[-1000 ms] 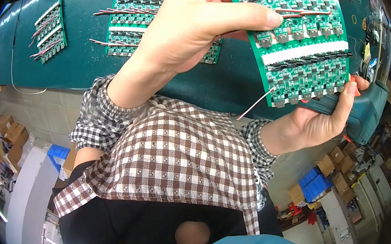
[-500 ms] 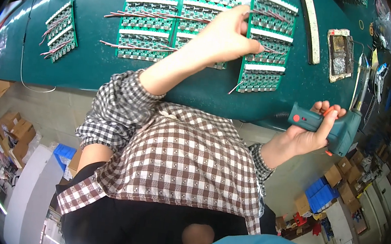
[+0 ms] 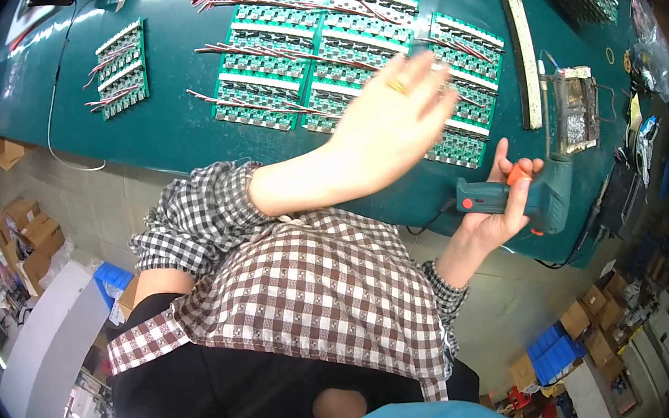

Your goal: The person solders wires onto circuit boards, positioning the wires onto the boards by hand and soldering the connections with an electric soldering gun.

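My left hand hovers open above green boards laid wired in rows on the bench; my right hand grips a soldering gun, unused.

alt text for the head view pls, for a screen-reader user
A person's right hand grips a teal soldering gun at the edge of a green bench, while the left hand, blurred and open, is raised over rows of green circuit boards. The person wears a checked shirt.
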A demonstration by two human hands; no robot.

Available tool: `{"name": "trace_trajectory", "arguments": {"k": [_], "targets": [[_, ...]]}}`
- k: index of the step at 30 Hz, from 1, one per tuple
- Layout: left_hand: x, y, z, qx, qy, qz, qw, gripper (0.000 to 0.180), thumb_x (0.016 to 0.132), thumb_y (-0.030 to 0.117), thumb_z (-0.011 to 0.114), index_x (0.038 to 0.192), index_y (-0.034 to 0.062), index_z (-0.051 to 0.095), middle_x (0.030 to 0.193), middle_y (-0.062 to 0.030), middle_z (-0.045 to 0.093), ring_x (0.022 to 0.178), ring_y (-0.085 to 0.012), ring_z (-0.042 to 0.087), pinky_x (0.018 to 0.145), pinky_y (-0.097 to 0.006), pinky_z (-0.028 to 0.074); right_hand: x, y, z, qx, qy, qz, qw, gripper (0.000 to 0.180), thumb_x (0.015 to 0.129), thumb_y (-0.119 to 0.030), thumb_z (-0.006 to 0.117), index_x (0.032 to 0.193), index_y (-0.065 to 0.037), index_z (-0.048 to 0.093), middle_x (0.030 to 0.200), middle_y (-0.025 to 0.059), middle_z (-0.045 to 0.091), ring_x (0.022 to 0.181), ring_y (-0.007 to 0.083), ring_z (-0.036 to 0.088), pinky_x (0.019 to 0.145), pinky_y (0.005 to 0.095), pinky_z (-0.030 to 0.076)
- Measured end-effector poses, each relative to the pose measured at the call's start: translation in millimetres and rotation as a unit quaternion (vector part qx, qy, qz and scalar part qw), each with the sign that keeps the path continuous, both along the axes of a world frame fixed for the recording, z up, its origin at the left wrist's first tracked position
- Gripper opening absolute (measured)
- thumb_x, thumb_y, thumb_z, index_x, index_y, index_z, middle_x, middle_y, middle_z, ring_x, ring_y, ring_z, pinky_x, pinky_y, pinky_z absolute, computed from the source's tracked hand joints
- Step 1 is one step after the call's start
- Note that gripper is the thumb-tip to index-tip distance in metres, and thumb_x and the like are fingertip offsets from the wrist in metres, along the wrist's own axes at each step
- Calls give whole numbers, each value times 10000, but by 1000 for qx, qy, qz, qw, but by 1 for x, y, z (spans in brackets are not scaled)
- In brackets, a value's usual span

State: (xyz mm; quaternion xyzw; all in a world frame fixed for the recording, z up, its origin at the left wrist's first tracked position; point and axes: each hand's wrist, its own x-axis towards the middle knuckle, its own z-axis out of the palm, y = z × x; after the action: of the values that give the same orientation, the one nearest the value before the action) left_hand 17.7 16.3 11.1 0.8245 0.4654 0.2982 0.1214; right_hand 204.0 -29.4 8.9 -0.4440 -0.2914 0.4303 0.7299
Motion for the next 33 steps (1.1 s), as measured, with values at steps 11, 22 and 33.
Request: {"name": "trace_trajectory", "arguments": {"k": [11,22,33], "targets": [[-21,-6,-2,-71,102,-74,990,595,704,334,706,1228,123,523,1363,-114,399,1296,-346,321,1010,-613,252,-46,2,3,-142,8,-46,989,396,871,-59,564,1228,82,463,1225,129,528,1161,274,519,944,367,427],[-31,-31,-17,-47,75,-107,990,688,783,361,636,1374,142,361,1445,-134,294,1359,-349,220,1039,-597,217,-24,-20,-12,-51,56,-28,997,332,870,-30,546,1188,24,468,966,63,581,841,163,582,1003,420,421],[-182,-14,53,-177,-146,-121,966,291,753,105,686,1027,48,606,1015,-116,609,962,-302,583,848,-376,463,35,-16,25,-68,95,60,991,291,892,-289,563,1079,-71,518,912,32,596,781,165,603,731,331,510]]}}
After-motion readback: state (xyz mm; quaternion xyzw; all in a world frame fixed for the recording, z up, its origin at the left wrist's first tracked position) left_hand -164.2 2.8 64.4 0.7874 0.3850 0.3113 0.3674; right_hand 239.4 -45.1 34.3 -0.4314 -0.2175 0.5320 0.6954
